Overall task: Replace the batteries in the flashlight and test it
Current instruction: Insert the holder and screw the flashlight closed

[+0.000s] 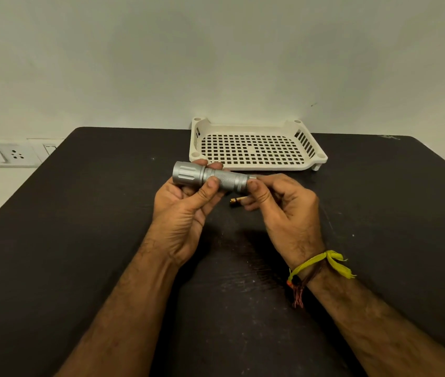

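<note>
We grip the silver flashlight (207, 177) in our left hand (186, 210) while our right hand (284, 208) pinches its tail end, a battery (236, 200) tucked under the fingers.

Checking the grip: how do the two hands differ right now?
The left hand wraps the flashlight around its body; the right hand only pinches at its tail end. The right wrist wears a yellow thread; the left is bare. Both are above the table.

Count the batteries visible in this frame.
1. One battery is partly visible just below the tail of the flashlight, behind the right hand fingers. Others may be hidden inside the flashlight or in the hands.
</note>
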